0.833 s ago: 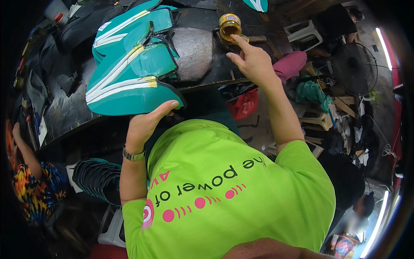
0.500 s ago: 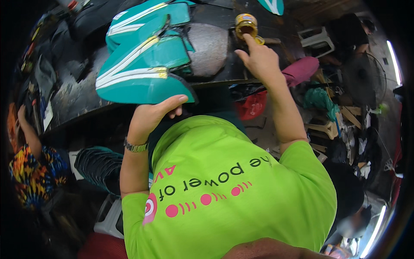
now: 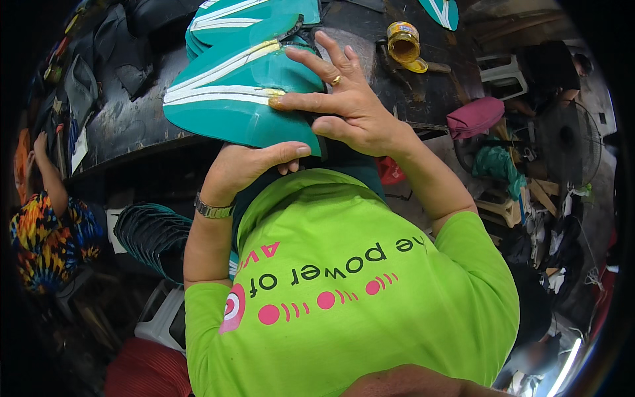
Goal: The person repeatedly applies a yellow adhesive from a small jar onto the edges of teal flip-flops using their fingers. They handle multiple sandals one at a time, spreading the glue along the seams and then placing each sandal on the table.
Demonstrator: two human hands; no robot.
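Note:
My left hand point(image 3: 254, 165) grips the near edge of a teal shoe upper point(image 3: 245, 122) with white stripes, its thumb on top and the fingers mostly hidden beneath. Over the upper, my right hand point(image 3: 350, 99) has its fingers spread and holds nothing. Its index fingertip touches the yellowish smear at the end of the lower white stripe. A similar yellow smear marks the end of the upper stripe. Beyond lie more teal uppers point(image 3: 264, 14) in a stack. To the right, an open jar point(image 3: 403, 41) of yellow-brown paste lies tilted on the dark table point(image 3: 126, 126).
A stick point(image 3: 438, 67) lies beside the jar, and another teal piece point(image 3: 442, 12) is at the far right. Black material point(image 3: 122, 53) covers part of the table's left. Right of the table are a maroon pouch point(image 3: 475, 118) and a fan point(image 3: 569, 135). A person point(image 3: 49, 231) works at the left.
My right hand has moved left from the paste jar to the upper, its index finger now on the stripe's end. My left hand keeps its hold.

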